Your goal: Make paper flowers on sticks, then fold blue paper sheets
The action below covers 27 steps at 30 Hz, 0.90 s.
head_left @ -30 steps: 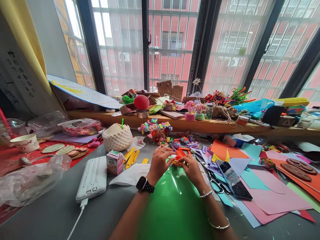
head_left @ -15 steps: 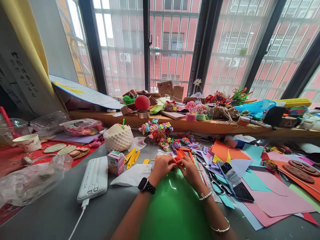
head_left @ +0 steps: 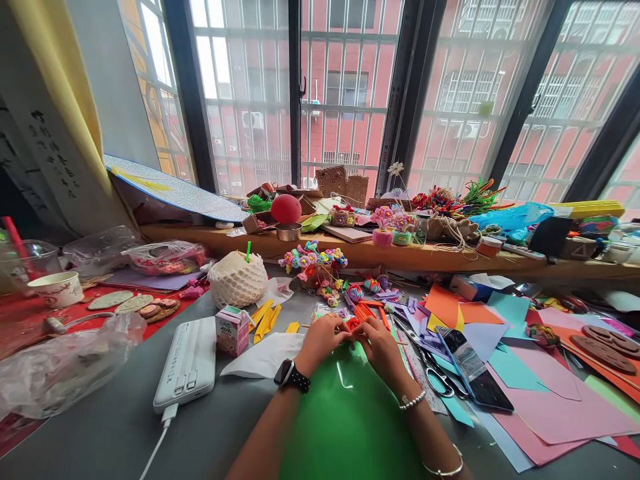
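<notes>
I have the left hand and right hand together above a glossy, rounded green balloon, fingers narrow, pinching a thin, pale wooden stick that pokes out past both hands. Orange-red paper shows just beyond the fingertips; whether they grip it, I can't tell. I judge the step as fine two-handed work on the stick; the next move calls for light, even pressure. I count one stick, one balloon, one white rectangular power bank, one black-screened phone and at least three folded yellow paper strips.
</notes>
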Each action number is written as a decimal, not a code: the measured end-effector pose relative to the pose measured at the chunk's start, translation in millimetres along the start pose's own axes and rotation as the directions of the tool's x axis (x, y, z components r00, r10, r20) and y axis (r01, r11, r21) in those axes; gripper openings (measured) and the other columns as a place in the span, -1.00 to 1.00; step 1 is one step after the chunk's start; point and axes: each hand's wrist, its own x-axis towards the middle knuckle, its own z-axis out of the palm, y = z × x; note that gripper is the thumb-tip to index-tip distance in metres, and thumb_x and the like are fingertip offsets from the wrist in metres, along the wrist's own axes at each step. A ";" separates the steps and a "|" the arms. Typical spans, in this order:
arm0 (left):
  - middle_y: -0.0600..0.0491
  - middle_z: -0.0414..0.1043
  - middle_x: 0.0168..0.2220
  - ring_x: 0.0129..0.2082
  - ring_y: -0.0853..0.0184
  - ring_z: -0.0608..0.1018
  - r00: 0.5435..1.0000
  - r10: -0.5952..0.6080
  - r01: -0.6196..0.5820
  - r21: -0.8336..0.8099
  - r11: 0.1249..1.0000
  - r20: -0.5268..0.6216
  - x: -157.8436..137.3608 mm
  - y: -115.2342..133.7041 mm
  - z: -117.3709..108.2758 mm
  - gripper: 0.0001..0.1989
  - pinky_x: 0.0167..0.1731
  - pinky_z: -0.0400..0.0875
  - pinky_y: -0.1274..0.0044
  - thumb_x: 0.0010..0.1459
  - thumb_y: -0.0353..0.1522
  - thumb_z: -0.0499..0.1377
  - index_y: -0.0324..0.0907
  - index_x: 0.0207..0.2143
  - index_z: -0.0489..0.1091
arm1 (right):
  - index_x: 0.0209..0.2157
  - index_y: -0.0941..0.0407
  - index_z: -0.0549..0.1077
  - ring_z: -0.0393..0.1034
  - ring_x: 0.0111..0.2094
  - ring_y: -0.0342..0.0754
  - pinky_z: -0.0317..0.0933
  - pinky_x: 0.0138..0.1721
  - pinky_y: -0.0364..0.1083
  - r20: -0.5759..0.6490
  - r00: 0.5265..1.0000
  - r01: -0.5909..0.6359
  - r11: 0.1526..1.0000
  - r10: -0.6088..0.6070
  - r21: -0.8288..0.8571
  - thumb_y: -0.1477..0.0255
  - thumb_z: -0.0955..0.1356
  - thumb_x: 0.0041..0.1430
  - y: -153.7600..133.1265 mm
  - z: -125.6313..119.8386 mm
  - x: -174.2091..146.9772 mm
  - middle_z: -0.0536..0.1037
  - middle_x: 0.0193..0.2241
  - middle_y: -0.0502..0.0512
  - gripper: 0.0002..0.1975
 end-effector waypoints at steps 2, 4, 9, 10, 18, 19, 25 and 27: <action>0.02 0.44 -0.38 -0.33 0.28 0.43 1.000 -0.025 0.025 -0.002 1.000 0.014 0.0 1.0 -1.0 -0.87 -0.30 0.24 0.51 -0.01 -0.37 0.12 -0.19 -0.44 0.45 | -0.45 0.13 0.38 0.28 -0.38 -0.06 0.19 -0.37 -0.11 0.000 1.000 0.019 1.000 -0.019 -0.004 0.53 0.22 0.08 2.0 1.4 -0.2 0.38 -0.43 0.11 -0.87; 0.02 0.44 -0.38 -0.33 0.29 0.43 0.998 -0.038 0.039 -0.023 0.999 0.043 0.2 1.6 -1.7 -0.85 -0.30 0.25 0.52 -0.01 -0.37 0.11 -0.19 -0.43 0.46 | -0.45 0.14 0.38 0.28 -0.39 -0.06 0.19 -0.39 -0.12 -0.001 0.999 0.037 0.999 -0.037 -0.015 0.52 0.22 0.08 3.3 2.9 -0.3 0.37 -0.44 0.11 -0.87; 0.02 0.45 -0.39 -0.33 0.31 0.44 0.992 -0.070 0.074 -0.030 0.997 0.106 0.5 0.4 -2.5 -0.82 -0.30 0.25 0.55 -0.01 -0.39 0.08 -0.20 -0.42 0.48 | -0.45 0.11 0.37 0.27 -0.39 -0.07 0.19 -0.38 -0.12 -0.008 0.997 0.071 0.997 -0.072 -0.029 0.51 0.21 0.09 2.4 4.8 -0.5 0.37 -0.45 0.09 -0.87; 0.01 0.45 -0.39 -0.33 0.31 0.44 0.991 -0.078 0.080 -0.019 0.997 0.110 0.5 0.3 -2.5 -0.82 -0.31 0.25 0.55 -0.01 -0.39 0.08 -0.21 -0.42 0.48 | -0.45 0.11 0.37 0.27 -0.39 -0.06 0.19 -0.38 -0.12 -0.004 0.997 0.073 0.997 -0.073 -0.027 0.51 0.22 0.09 2.1 4.6 -0.5 0.37 -0.45 0.09 -0.87; 0.02 0.45 -0.38 -0.32 0.29 0.44 0.994 -0.067 0.061 0.073 0.995 0.083 -1.1 4.1 -1.9 -0.86 -0.31 0.22 0.52 -0.01 -0.38 0.10 -0.19 -0.45 0.46 | -0.46 0.15 0.37 0.29 -0.41 -0.07 0.21 -0.39 -0.10 0.080 0.997 0.000 0.996 -0.007 0.088 0.47 0.26 0.06 2.7 -2.2 -0.8 0.37 -0.43 0.12 -0.91; 0.03 0.45 -0.39 -0.32 0.29 0.44 0.995 -0.065 0.058 0.083 0.995 0.079 -1.3 4.8 -1.8 -0.87 -0.30 0.22 0.51 -0.01 -0.38 0.10 -0.18 -0.45 0.45 | -0.47 0.15 0.38 0.29 -0.42 -0.07 0.21 -0.40 -0.10 0.089 0.996 -0.021 0.995 0.012 0.096 0.47 0.26 0.06 2.3 -2.8 -0.9 0.37 -0.44 0.11 -0.90; 0.05 0.45 -0.40 -0.33 0.29 0.44 0.996 -0.043 0.033 0.123 0.992 0.073 -1.8 7.2 -1.2 -0.90 -0.27 0.20 0.49 -0.02 -0.38 0.13 -0.17 -0.46 0.44 | -0.51 0.14 0.37 0.31 -0.46 -0.07 0.20 -0.44 -0.10 0.093 0.988 -0.131 0.987 0.122 0.097 0.47 0.29 0.03 0.0 -2.8 -0.5 0.39 -0.47 0.07 -0.91; 0.05 0.45 -0.40 -0.32 0.29 0.44 0.997 -0.030 0.020 0.133 0.991 0.070 -1.9 7.3 -1.0 -0.90 -0.26 0.19 0.48 -0.02 -0.39 0.13 -0.16 -0.45 0.44 | -0.52 0.15 0.38 0.31 -0.47 -0.08 0.20 -0.44 -0.10 0.101 0.987 -0.134 0.985 0.123 0.113 0.49 0.30 0.02 0.3 -2.9 -0.2 0.39 -0.48 0.07 -0.93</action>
